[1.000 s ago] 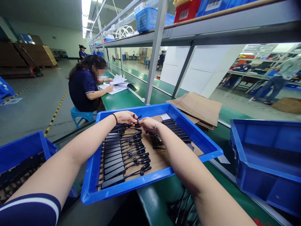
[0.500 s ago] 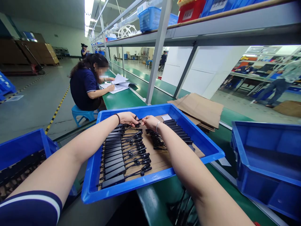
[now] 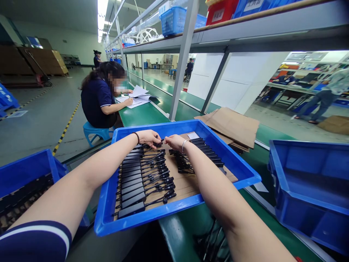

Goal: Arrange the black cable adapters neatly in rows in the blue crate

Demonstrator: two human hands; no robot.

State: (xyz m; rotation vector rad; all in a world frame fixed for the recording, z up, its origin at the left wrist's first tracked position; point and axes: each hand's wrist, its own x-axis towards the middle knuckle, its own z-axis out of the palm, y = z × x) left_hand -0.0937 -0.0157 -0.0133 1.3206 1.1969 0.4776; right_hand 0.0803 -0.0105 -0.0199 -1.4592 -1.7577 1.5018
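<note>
A shallow blue tray [image 3: 230,153] holds two rows of slim black adapters with short cables, laid on brown cardboard. Over its far part, my left hand [image 3: 149,138] is closed around a black cable connector [image 3: 158,141]. Close beside it, my right hand [image 3: 176,142] pinches the small end of that connector with thumb and finger. Below my left hand runs the left row of adapters [image 3: 133,189], their cables pointing right. The right row of adapters [image 3: 205,151] is partly covered by my right hand and forearm.
Flat cardboard sheets [image 3: 234,125] lie behind the tray on the green bench [image 3: 139,116]. Blue bins stand at right [image 3: 311,203] and left [image 3: 29,163]. A metal shelf post [image 3: 184,62] rises behind the tray. A co-worker [image 3: 99,94] sits writing further along.
My fingers have shifted slightly on the connector, and less of it shows between my hands. The tray and adapters stay in place.
</note>
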